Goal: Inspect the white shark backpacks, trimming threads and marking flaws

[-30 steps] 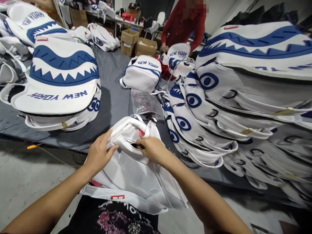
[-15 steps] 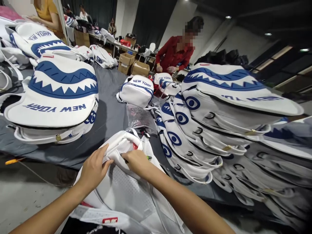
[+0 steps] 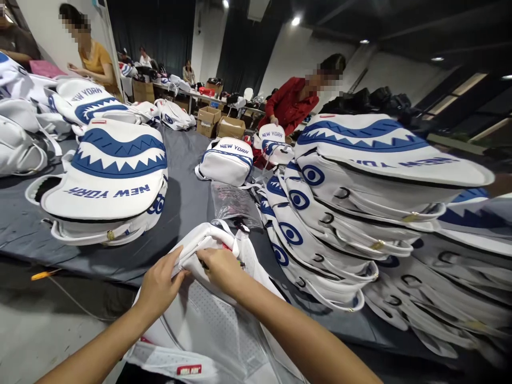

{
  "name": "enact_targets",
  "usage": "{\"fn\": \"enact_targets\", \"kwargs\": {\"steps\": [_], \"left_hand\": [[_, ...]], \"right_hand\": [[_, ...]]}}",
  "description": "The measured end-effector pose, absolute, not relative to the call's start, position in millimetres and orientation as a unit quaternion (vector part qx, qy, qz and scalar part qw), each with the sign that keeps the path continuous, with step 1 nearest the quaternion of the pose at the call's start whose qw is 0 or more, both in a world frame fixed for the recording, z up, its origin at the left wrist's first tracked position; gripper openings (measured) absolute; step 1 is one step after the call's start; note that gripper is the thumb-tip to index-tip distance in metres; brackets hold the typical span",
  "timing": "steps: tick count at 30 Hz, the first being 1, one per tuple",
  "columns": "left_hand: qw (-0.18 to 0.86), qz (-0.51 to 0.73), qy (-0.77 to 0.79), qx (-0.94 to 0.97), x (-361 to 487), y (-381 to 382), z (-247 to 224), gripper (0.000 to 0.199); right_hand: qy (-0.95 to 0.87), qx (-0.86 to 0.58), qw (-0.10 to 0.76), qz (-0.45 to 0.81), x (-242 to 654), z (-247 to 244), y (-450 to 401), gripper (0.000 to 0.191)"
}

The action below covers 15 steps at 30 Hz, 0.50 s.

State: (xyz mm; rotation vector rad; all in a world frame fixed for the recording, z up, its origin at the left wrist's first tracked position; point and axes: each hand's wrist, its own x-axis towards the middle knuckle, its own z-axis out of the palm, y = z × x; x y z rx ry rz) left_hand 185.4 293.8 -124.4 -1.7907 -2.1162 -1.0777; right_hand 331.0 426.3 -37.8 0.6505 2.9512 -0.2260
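Note:
A white backpack (image 3: 216, 325) with mesh panels lies at the front edge of the table, its top towards the table's middle. My left hand (image 3: 162, 280) pinches the padded upper edge of the bag between thumb and fingers. Just right of it, my right hand (image 3: 222, 269) is closed at the same edge, holding a small dark tool whose greenish end shows behind the hand; most of it is hidden. A red label (image 3: 189, 369) sits on the strap near me. Beyond the bag lies a clear plastic packet (image 3: 234, 202).
White-and-blue backpacks (image 3: 108, 176) are piled at left, and a tall stack (image 3: 296, 200) rises close on the right. A small white bag (image 3: 226, 162) sits mid-table. Across the table, a person in red (image 3: 290, 104) touches another bag.
The view has tilted and shifted slightly, so the table items appear lower. Both my hands keep their hold at the bag's edge. The person in red has bent over towards a small bag.

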Motion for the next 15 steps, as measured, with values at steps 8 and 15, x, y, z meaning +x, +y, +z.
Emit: {"fn": "enact_targets", "kwargs": {"steps": [8, 15], "left_hand": [[-0.103, -0.36, -0.755, -0.538, 184.8, 298.2, -115.5, 0.046], [-0.274, -0.222, -0.749, -0.561, 169.0, 310.7, -72.9, 0.032]], "right_hand": [[0.924, 0.307, 0.226, 0.016, 413.1, -27.1, 430.0, 0.029], [0.866, 0.432, 0.147, -0.204, 457.9, -43.2, 388.1, 0.021]]}}
